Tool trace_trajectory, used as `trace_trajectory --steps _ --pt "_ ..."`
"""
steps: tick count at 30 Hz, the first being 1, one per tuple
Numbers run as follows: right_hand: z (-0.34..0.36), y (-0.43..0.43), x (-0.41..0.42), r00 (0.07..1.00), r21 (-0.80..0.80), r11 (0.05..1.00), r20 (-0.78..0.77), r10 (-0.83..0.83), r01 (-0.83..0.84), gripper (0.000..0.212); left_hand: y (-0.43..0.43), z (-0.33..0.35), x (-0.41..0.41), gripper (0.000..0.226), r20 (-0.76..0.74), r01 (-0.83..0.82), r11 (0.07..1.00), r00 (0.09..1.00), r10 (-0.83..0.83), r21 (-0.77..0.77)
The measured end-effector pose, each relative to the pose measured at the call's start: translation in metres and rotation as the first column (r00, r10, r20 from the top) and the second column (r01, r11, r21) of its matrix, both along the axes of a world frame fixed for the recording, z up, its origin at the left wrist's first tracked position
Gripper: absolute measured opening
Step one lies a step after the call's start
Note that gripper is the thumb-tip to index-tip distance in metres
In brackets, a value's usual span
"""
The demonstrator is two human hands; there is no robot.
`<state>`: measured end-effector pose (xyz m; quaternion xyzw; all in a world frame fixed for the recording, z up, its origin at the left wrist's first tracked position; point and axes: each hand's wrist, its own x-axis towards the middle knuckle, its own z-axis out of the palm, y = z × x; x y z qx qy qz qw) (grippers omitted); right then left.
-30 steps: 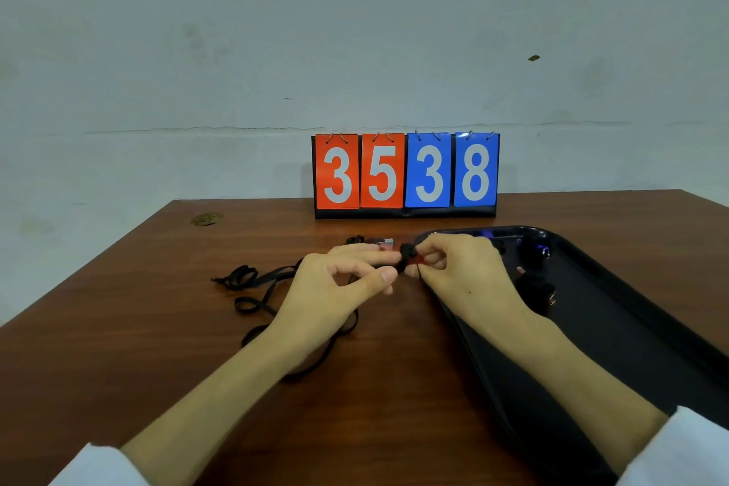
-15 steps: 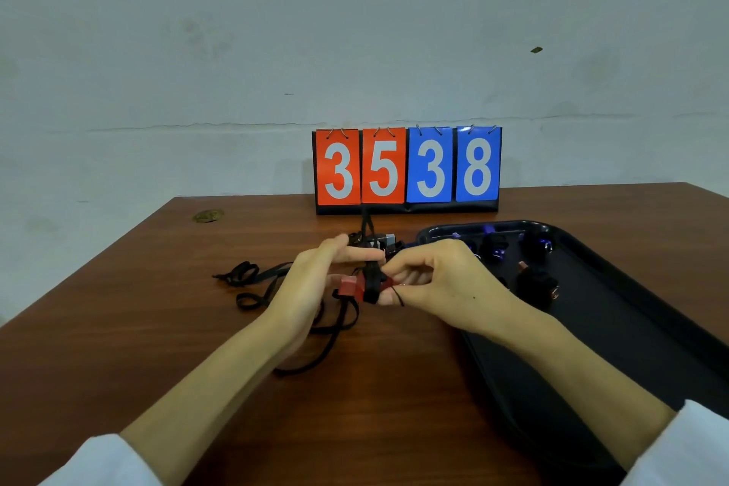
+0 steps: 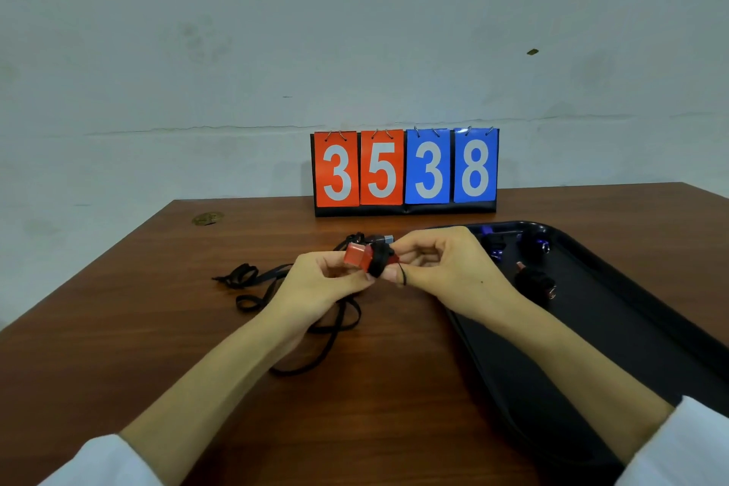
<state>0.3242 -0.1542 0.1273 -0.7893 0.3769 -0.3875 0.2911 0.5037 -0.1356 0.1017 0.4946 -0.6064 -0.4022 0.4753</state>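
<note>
Both hands meet above the brown table [image 3: 118, 347], just left of the black tray [image 3: 631, 327]. My left hand [image 3: 319, 284] pinches a small red block-shaped piece [image 3: 357, 254]. My right hand [image 3: 445, 268] pinches the black part [image 3: 380, 262] joined to it, and a thin black loop [image 3: 403, 277] hangs by its fingertips. A black strap [image 3: 335, 331] lies in loose coils on the table beneath and left of my left hand. Its far end is hidden by the hands.
A flip scoreboard [image 3: 406, 170] reading 3538 stands at the table's back edge by the wall. Several small black and blue pieces [image 3: 534, 280] lie at the far end of the tray. A small grey and black item [image 3: 380, 239] lies behind the hands.
The red piece has been turned and lifted a little, so more of its red face shows. My left fingers, straight half a second ago, now pinch it. The hands stay close together.
</note>
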Motion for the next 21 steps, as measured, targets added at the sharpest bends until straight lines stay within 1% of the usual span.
trace_trajectory --steps 2,4,10,14,18,21 --pt "-0.003 -0.003 0.001 0.999 0.008 0.999 0.015 -0.044 0.043 0.017 -0.002 -0.002 -0.001 0.005 0.112 -0.070 0.996 0.991 0.076 -0.058" --pt "-0.005 -0.006 0.000 0.994 0.016 0.994 0.032 -0.104 0.104 0.019 -0.005 -0.006 -0.001 0.007 0.178 -0.083 0.992 0.979 0.099 -0.096" --pt "-0.008 -0.013 -0.004 0.956 -0.022 0.957 0.035 -0.290 0.291 0.023 -0.001 -0.010 -0.008 0.016 0.227 -0.015 0.992 0.973 0.044 -0.128" --pt "-0.011 -0.013 -0.005 0.935 -0.056 0.933 -0.009 -0.355 0.354 0.025 0.003 -0.008 -0.013 0.013 0.177 -0.057 0.982 0.980 0.090 -0.181" --pt "-0.014 -0.009 -0.001 0.921 -0.125 0.924 -0.101 -0.375 0.362 0.022 0.009 -0.004 -0.015 0.009 0.057 -0.137 0.960 0.986 0.156 -0.245" --pt "-0.014 -0.007 0.001 0.921 -0.154 0.927 -0.140 -0.363 0.342 0.021 0.012 -0.002 -0.015 0.005 -0.040 -0.222 0.934 0.975 0.220 -0.278"
